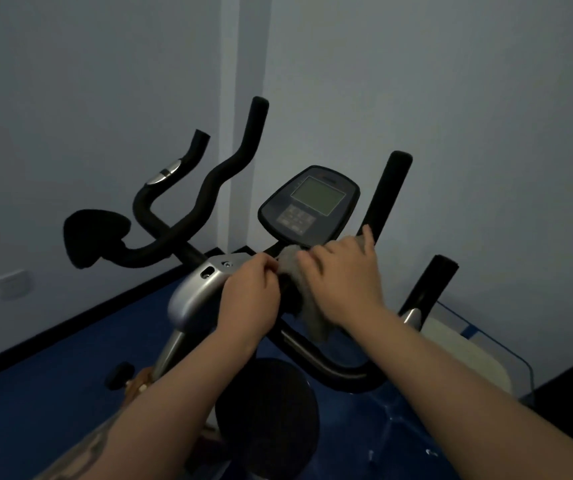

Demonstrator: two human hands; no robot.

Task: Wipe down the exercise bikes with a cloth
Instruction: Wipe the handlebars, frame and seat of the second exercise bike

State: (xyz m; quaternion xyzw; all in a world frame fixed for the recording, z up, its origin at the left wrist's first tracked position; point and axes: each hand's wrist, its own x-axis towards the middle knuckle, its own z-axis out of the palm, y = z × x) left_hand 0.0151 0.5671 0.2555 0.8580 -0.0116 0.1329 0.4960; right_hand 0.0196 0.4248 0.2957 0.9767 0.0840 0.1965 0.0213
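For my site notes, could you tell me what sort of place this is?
Probably a small gym or exercise room: an exercise bike with a console, a second bike's handlebars beside it, and a blue floor.

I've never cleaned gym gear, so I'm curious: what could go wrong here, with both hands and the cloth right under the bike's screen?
The right hand holds the cloth just below the console; a stray swipe might press its buttons or smear the screen. The cloth's loose end hangs near the handlebar and could perhaps snag. The room is dim, so missed spots may go unnoticed. The left hand grips close by.
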